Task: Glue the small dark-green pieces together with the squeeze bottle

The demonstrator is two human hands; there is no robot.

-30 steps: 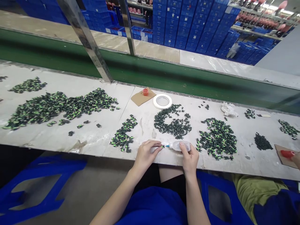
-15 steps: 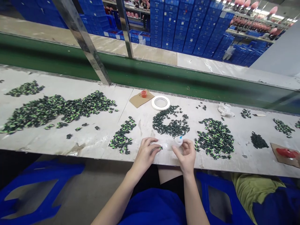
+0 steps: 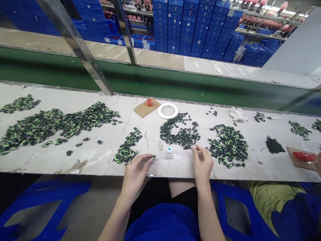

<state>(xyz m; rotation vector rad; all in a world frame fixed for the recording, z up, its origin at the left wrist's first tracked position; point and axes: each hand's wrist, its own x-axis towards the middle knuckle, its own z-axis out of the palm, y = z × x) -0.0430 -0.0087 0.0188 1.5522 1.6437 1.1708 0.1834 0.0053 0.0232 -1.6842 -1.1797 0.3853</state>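
My left hand (image 3: 136,172) pinches a small black-and-green piece (image 3: 153,157) between thumb and forefinger, just above the table's front part. A small white bottle with a blue tip (image 3: 169,152) stands upright between my hands, touched by neither. My right hand (image 3: 203,164) reaches to the lower right edge of a pile of small dark pieces (image 3: 180,136). Its thumb and forefinger are close together there; whatever lies between them is too small to make out. Left of the bottle is a heap of black-and-green pieces (image 3: 126,149), and a similar heap (image 3: 229,145) lies right of my right hand.
A white tape roll (image 3: 168,111) lies behind the dark pile, beside a red cup (image 3: 149,102) on cardboard (image 3: 140,109). A large heap (image 3: 50,124) spreads across the left. Crumpled white paper (image 3: 237,114) lies at the back right. Another person's hand (image 3: 318,164) shows at the right edge.
My right hand has let go of the white bottle, now standing on the table, and moved to the dark pile. My left hand has shifted left, still pinching its piece. The view has turned slightly.
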